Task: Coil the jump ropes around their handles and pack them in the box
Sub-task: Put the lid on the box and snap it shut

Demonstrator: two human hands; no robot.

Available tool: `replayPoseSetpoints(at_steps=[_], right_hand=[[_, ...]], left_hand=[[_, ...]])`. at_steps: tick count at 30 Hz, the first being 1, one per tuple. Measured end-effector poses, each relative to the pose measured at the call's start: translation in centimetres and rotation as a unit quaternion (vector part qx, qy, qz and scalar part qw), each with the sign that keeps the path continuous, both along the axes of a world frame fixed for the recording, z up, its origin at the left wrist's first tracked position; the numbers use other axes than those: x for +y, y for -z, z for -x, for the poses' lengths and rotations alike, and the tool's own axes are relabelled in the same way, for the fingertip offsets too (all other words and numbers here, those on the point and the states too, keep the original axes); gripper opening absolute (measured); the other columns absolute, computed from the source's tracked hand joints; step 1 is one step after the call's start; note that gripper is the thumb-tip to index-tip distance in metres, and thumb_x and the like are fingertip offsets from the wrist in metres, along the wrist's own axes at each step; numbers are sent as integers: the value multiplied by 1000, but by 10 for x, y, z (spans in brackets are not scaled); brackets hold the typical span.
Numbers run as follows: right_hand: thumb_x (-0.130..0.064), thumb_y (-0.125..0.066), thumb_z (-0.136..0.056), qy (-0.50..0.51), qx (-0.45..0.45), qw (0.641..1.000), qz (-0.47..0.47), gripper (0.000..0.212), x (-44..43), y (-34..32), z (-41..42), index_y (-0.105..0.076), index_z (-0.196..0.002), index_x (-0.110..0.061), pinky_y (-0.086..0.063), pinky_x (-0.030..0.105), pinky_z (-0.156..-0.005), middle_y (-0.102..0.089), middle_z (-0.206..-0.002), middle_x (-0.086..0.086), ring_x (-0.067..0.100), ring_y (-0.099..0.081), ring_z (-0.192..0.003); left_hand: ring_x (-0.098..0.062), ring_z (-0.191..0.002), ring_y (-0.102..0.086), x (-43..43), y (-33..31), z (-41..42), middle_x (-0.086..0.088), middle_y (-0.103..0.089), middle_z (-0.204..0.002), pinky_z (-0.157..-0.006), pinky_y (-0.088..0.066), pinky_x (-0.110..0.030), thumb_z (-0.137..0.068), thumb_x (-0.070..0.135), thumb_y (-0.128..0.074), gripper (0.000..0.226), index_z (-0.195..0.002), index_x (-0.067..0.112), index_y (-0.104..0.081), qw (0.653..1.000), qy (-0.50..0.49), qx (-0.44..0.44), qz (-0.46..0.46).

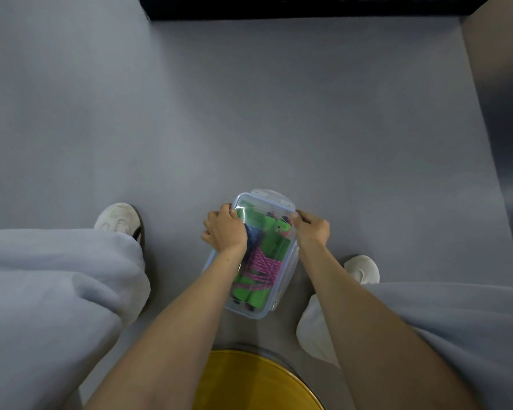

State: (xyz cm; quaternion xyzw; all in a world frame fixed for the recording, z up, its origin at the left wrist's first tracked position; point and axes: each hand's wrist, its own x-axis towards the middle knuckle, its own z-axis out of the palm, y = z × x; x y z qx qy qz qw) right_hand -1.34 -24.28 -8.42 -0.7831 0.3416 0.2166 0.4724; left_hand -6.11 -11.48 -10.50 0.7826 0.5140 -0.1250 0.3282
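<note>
We look down on a clear plastic box with a bluish-rimmed lid (288, 272), which sits on the grey floor (249, 113) between two white shoes. Its long axis runs away from us, the far end leaning slightly right. Through the lid we see green-handled jump ropes wound in pink cord (262, 266) lying along that axis; a dark blue cord beside them is half hidden under the left hand (224, 229). That hand curls over the box's left edge, and the right hand (313, 229) grips the far right corner. Pale writing on the black object (279, 7) at the top is unreadable. A yellow round object (249, 383) is cut off below.
</note>
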Motion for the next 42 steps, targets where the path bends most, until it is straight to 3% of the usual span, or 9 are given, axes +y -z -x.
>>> replayPoseSetpoints(at_steps=[3, 6, 10, 14, 19, 24, 27, 31, 42], right_hand=[[-11, -66, -87, 15, 6, 999, -32, 34, -9, 0, 0, -64, -120, -3, -45, 29, -100, -67, -116, 10, 19, -63, -104], [-14, -70, -84, 30, 19, 998, -42, 33, -9, 1, 1, -67, -116, -6, -49, 37, -98, -69, -113, 9, 21, -65, -100], [-15, -72, -82, 43, 12, 998, -32, 27, -12, 4, 2, -71, -108, -7, -52, 33, -93, -71, -104, 7, 20, -66, -92], [-15, -72, -83, 9, -2, 999, -35, 26, -4, 5, -5, -72, -107, -7, -53, 32, -90, -73, -99, 7, 19, -68, -89], [-16, -70, -85, -69, -14, 997, -42, 27, 11, 2, -13, -70, -110, -6, -50, 24, -88, -71, -98, 2, 14, -65, -89], [-10, -65, -87, -92, 6, 994, -59, 28, 11, 3, -16, -67, -115, -3, -50, 37, -97, -70, -110, 11, 23, -66, -101], [-6, -64, -88, -103, 6, 993, -51, 28, 12, 2, -19, -66, -115, -1, -47, 31, -99, -68, -114, 13, 22, -64, -103], [-4, -65, -87, -68, 8, 997, -32, 26, 15, 4, -19, -68, -112, -2, -44, 17, -87, -68, -112, 10, 13, -60, -92], [-5, -66, -86, -100, 6, 995, 9, 22, 15, 4, -25, -71, -107, -4, -41, 11, -78, -70, -106, 7, 10, -58, -86]], left_hand=[[-28, -112, -48, 4, 5, -4, -8, -50, -121, -98, -33, -39, -97, 12, -39, 32, -121, 18, -59, 994, 63, -93, -1], [-26, -101, -55, 12, 7, -15, -11, -54, -112, -83, -38, -26, -97, 20, -47, 26, -111, 11, -66, 982, 51, -170, 63], [-22, -92, -61, 28, 12, -24, -10, -67, -100, -75, -40, -25, -94, 25, -57, 23, -99, 9, -73, 981, 59, -173, 66], [-19, -89, -61, 42, 16, -25, -8, -68, -98, -76, -40, -23, -92, 23, -60, 21, -97, 8, -74, 982, 57, -167, 74], [-21, -87, -60, 54, 17, -20, -10, -67, -96, -77, -46, -29, -91, 18, -58, 18, -92, 4, -68, 980, -51, -164, 102], [-19, -84, -56, 51, 17, -21, -7, -63, -92, -84, -49, -35, -91, 15, -57, 9, -86, 9, -63, 966, -120, -182, 140], [-19, -85, -56, 48, 18, -21, -8, -64, -93, -82, -49, -33, -91, 14, -56, 8, -87, 9, -62, 963, -130, -191, 137], [-22, -91, -59, 46, 23, -20, -12, -64, -104, -88, -51, -37, -92, 15, -55, 9, -90, 10, -62, 959, -140, -199, 146], [-19, -85, -54, 46, 29, -22, -18, -59, -107, -81, -49, -32, -93, 14, -52, 10, -86, 12, -60, 962, -119, -206, 137]])
